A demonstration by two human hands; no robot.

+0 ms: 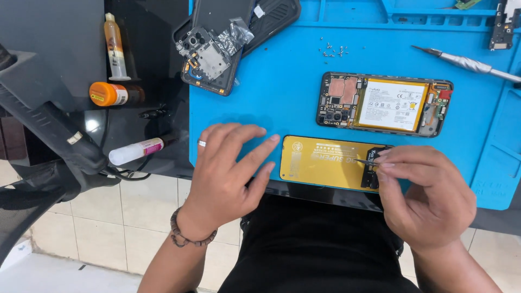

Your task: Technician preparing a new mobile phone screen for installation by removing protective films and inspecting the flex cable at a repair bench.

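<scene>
The right hand (429, 190) pinched fine tweezers (367, 161) over a small black part (372, 169) on the yellow card (325, 161), just below the opened phone (384, 104); the left hand (228, 171) lay open, fingers steadying the card's left end; a light, low grip seemed wisest.

a flat yellow rectangular card with pale printing (325, 160) lies lengthwise on the blue work mat in the lower middle of the frame, its long edge along the mat's near edge. a small black circuit part (372, 169) rests on its right end. thin metal tweezers (367, 161) point left, tip touching that part.
</scene>
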